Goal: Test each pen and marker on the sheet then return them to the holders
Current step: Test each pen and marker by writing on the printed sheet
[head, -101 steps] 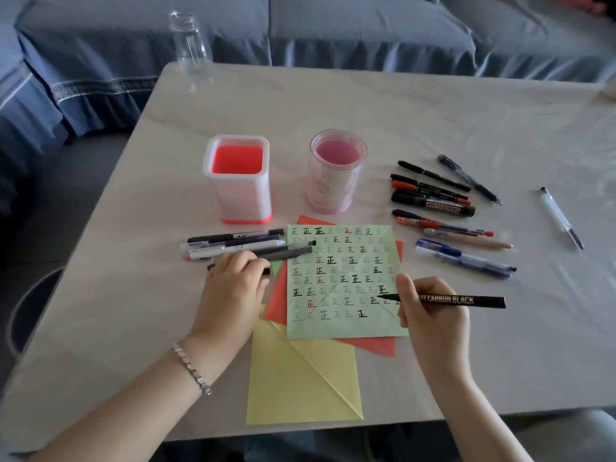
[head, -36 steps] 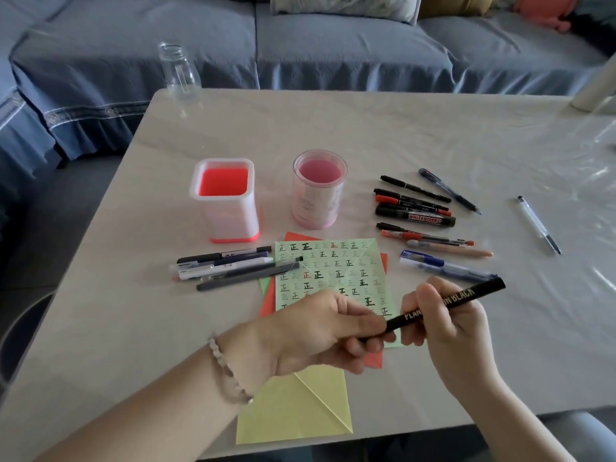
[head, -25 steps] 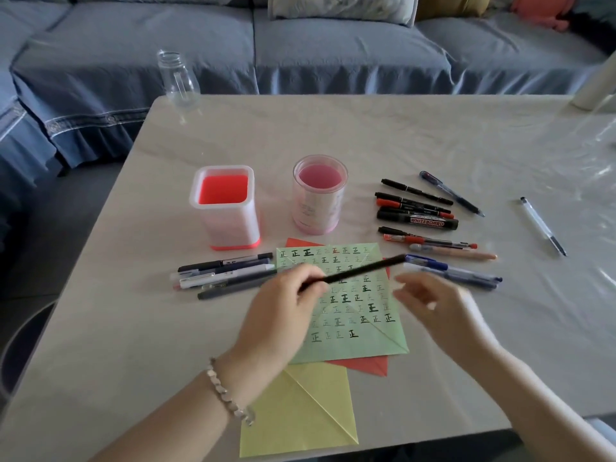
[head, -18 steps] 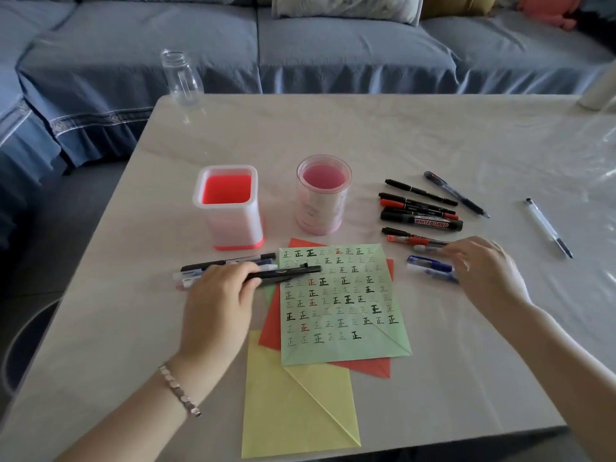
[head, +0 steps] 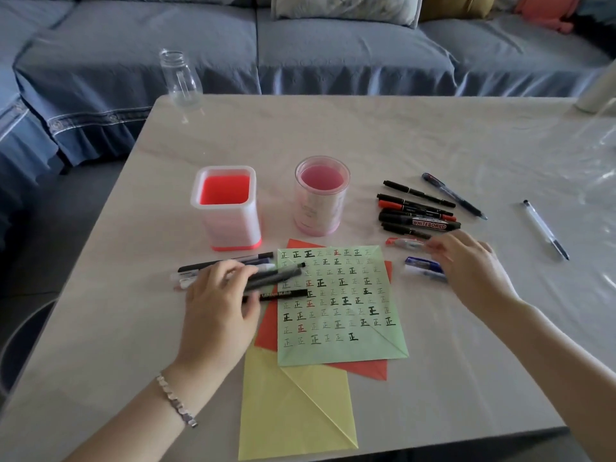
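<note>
A green sheet [head: 343, 348] covered with small test marks lies on orange and yellow papers. My left hand [head: 216, 301] rests over a row of pens [head: 266, 266] left of the sheet, and the end of a black marker [head: 283, 295] sits between its thumb and fingers, the marker lying flat on the sheet's left edge. My right hand [head: 466, 265] reaches with straight, blurred fingers over a red-tipped clear pen [head: 405, 242] and a blue pen [head: 421, 264], holding nothing. A square red-and-white holder [head: 226, 225] and a round pink holder [head: 320, 211] stand behind the sheet.
Several black and red markers [head: 416, 208], one labelled whiteboard, lie right of the pink holder. A lone clear pen [head: 546, 230] lies further right. A glass bottle [head: 180, 81] stands at the table's far left corner. A blue sofa [head: 333, 51] runs behind the table.
My right hand wrote with the black marker, passed it to my left hand, which carried it left beside the pen row. My right hand moved right to the pens there.
</note>
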Demonstrator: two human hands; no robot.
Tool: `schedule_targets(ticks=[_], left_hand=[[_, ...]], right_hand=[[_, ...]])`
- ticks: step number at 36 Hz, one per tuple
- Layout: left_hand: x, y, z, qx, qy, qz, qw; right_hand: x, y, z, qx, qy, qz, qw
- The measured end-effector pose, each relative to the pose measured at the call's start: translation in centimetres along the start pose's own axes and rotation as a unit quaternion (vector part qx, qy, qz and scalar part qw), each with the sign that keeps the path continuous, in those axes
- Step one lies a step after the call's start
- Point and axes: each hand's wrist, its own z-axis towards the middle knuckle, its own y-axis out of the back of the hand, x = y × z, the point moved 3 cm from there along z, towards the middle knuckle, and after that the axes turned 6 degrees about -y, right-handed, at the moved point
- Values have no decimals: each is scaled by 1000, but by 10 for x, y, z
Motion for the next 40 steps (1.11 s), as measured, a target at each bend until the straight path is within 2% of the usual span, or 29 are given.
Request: schedule_targets(ticks=[2, 4, 7, 9, 12, 15, 17, 18, 20, 22, 23, 25, 28, 31, 35, 40], left_hand=[[-21, 2, 4, 9, -51, -71, 996], [-44, 4, 6, 28, -105, -125, 986], [-75, 4, 5, 90, -174, -151, 969], [-89, 1, 4, 109, -191, -129, 967], [-96, -2, 3, 102, -171, -135, 971], [-90, -1, -1, 103, -131, -147, 975], [-84, 3, -2, 103, -88, -188, 973], [-82, 3, -4, 109, -69, -209, 969], [-79, 5, -5, 117, -45, -249, 960], [-78, 6, -4, 124, -45, -278, 951], [-79, 7, -4, 136, -47, -288, 947], [-84, 7, -6, 159, -73, -282, 943], [-93, 8, -9, 140, -142, -222, 955], [-94, 6, -10, 137, -145, -230, 953], [-96, 8, -8, 135, -145, -281, 939], [-94, 7, -6, 168, -126, -308, 928]], right_hand=[[22, 6, -13, -13, 49, 55, 997], [46, 11, -30, 15, 108, 101, 989], [80, 16, -54, 50, 189, 139, 971], [97, 18, -66, 51, 236, 154, 958], [106, 19, -74, -16, 284, 156, 946], [105, 22, -74, -100, 219, 200, 950], [101, 22, -76, -132, 88, 253, 954], [98, 21, -77, -119, 6, 300, 947], [98, 16, -79, -20, -120, 411, 904], [103, 9, -80, 119, -175, 485, 848], [106, 6, -82, 175, -190, 510, 821], [116, 3, -88, 215, -216, 530, 791], [125, -5, -97, 192, -263, 522, 788], [129, -8, -99, 165, -286, 542, 773], [131, -6, -97, 152, -255, 572, 765], [125, -2, -94, 148, -207, 582, 772]])
